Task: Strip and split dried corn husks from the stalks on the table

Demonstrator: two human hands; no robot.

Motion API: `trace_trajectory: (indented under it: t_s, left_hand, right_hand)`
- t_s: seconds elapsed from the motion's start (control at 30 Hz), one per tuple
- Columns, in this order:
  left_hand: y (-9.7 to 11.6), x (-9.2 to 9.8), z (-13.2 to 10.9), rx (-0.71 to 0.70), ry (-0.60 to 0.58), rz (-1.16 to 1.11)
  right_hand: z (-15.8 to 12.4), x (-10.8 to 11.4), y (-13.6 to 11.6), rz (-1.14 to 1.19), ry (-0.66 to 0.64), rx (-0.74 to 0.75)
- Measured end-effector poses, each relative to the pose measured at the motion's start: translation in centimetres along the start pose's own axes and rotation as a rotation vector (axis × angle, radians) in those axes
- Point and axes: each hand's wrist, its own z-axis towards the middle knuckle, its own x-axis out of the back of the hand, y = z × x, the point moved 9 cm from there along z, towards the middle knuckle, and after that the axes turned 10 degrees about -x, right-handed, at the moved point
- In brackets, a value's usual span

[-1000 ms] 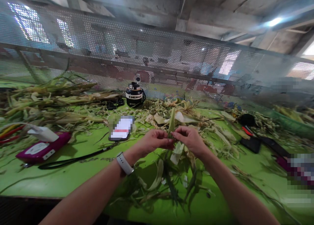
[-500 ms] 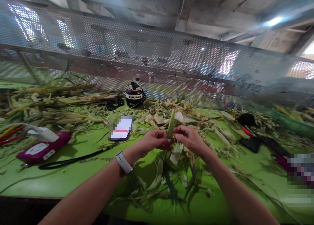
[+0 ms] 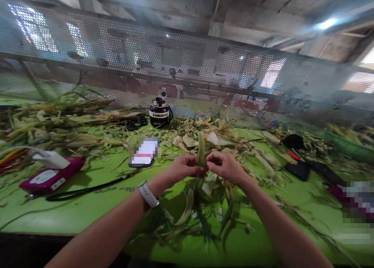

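Over the middle of the green table [image 3: 117, 209], my left hand [image 3: 189, 167] is closed on a green husk strip [image 3: 201, 147], which stands upright from its fingers. My right hand [image 3: 220, 164] is close beside it on the right, fingertips pinched at the strip's edge; whether it grips anything is too small to tell. A pale husk piece [image 3: 208, 183] hangs just below the hands. Beneath them, curled husk scraps [image 3: 187, 209] lie on the table. A white band circles my left wrist.
A phone [image 3: 144, 153] lies left of my hands, a purple device [image 3: 52, 176] with a black strap farther left. Husk piles [image 3: 73, 120] and a black bottle [image 3: 159, 113] stand before a perforated screen [image 3: 187, 77]. At right are dark items [image 3: 298, 170] and a green basket [image 3: 347, 143].
The held strip has turned from leaning right to nearly upright, showing a broader face, and its tip has shifted left. Both hands have barely moved.
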Motion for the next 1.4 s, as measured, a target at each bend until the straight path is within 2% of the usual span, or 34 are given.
trace_trajectory:
  t_s: [0.07, 0.17, 0.23, 0.33, 0.5, 0.77, 0.93, 1.17, 1.4]
  left_hand:
    - [0.1, 0.1, -0.1, 0.014, -0.002, -0.050]
    - [0.2, 0.6, -0.1, 0.034, 0.020, -0.176]
    - [0.1, 0.8, -0.1, 0.052, 0.032, -0.273]
    - [-0.2, 0.6, -0.2, 0.090, 0.025, -0.387]
    - [-0.5, 0.1, -0.4, 0.121, 0.010, -0.435]
    - [-0.6, 0.3, -0.1, 0.087, 0.019, -0.406]
    - [-0.5, 0.6, 0.1, 0.061, 0.056, -0.395]
    - [-0.6, 0.8, 0.3, 0.047, 0.099, -0.346]
    - [-0.4, 1.9, 0.4, 0.015, 0.171, -0.310]
  right_hand:
    - [-0.3, 0.7, -0.8, -0.026, 0.062, 0.056]
    - [-1.3, 2.5, -2.9, -0.028, 0.197, 0.252]
    - [-2.0, 2.7, -4.2, -0.026, 0.189, 0.389]
    - [-2.3, 2.0, -4.9, -0.030, 0.120, 0.472]
    - [-2.2, 1.8, -4.6, -0.003, 0.182, 0.487]
    - [-2.1, 1.4, -4.4, 0.012, 0.147, 0.483]
    - [-2.1, 1.3, -4.6, 0.011, 0.173, 0.488]
    - [-1.7, 1.2, -3.8, -0.023, 0.215, 0.421]
    - [-1.5, 1.0, -3.3, -0.058, 0.225, 0.425]
